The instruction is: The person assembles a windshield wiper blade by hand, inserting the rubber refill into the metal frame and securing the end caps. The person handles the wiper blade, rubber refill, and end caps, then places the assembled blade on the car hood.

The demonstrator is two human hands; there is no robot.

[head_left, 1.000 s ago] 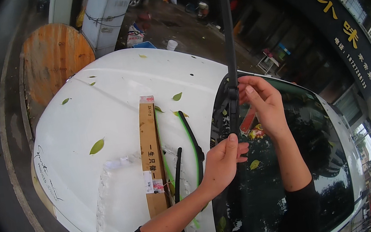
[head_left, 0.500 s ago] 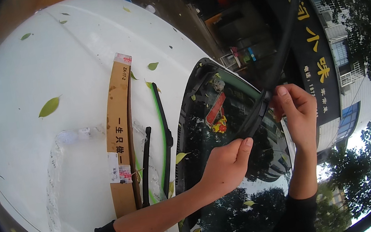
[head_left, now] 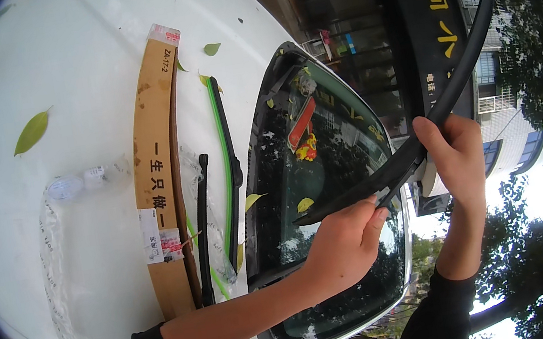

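Note:
Above the windshield (head_left: pixel 276 200), my left hand (head_left: pixel 343 243) is closed around a thin black wiper arm, part of which its fingers hide. A long curved black wiper blade (head_left: pixel 465 71) slants from over the glass up to the right. My right hand (head_left: pixel 455 151) grips this blade near its middle, thumb on top, close to where it meets the arm. The blade's lower end sticks out just above my left hand. Whether blade and arm are joined there I cannot tell.
On the white hood (head_left: pixel 80 79) lie a long cardboard box (head_left: pixel 153 131), a black wiper blade with a green strip (head_left: pixel 225 184), a shorter black strip-like piece (head_left: pixel 203 216) and crumpled clear plastic wrap (head_left: pixel 56 267). Leaves (head_left: pixel 32 132) are scattered about. A shopfront stands beyond the car.
The view has shifted. The blade has swung at an angle to the arm, its lower end now showing over the glass. My right hand has moved further right and grips the blade more fully.

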